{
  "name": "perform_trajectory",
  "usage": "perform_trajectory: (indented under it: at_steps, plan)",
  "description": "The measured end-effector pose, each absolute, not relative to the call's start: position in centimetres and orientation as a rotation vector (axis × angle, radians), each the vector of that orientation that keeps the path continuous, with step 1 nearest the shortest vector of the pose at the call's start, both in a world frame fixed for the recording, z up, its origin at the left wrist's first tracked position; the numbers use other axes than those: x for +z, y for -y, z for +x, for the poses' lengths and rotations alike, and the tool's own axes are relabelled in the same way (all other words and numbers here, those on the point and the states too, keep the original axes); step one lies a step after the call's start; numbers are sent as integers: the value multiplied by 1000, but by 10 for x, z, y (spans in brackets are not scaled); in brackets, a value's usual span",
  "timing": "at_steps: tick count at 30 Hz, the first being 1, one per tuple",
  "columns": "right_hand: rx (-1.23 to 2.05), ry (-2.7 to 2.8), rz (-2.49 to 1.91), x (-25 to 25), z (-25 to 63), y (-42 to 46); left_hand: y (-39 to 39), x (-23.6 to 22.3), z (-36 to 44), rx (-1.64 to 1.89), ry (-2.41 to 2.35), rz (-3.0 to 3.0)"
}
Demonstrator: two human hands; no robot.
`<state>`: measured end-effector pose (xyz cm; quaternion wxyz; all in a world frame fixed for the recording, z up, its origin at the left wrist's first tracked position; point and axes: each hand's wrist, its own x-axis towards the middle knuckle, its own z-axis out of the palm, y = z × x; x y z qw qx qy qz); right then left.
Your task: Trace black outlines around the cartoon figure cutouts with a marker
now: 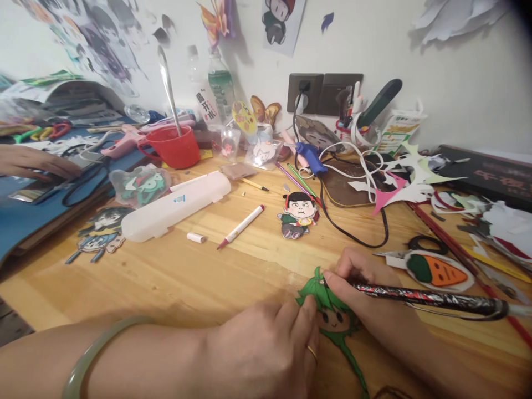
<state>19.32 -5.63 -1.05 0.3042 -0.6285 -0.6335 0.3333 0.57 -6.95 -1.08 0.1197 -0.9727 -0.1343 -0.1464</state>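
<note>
A cut-out figure (331, 320) with green hair and a smiling face lies on the wooden table at the near side. A long green strip runs down from its head. My left hand (266, 349) is closed, its fingertips pressing on the figure's left edge; a green bangle and a ring are on this arm. My right hand (366, 282) grips a black patterned pen (432, 299), with the tip down at the green hair. Just beyond lies another cut-out figure (297, 215) with black hair. Part of the green-haired figure is hidden under my fingers.
An uncapped marker (241, 227), its cap (196, 238) and a white pencil case (178, 206) lie mid-table. A red mug (177, 147) stands behind. Right are a glue gun (310, 158) with a cord, scissors (428, 244) and a carrot cut-out (440, 270). Another person's hand (37, 163) is at left.
</note>
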Motion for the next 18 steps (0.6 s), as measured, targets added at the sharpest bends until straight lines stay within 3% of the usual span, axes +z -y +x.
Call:
perform_trajectory:
  at_steps: [18]
  plan:
    - [974,1730,-1638,-10,194,59,71,-12,6,-371,445,-2923]
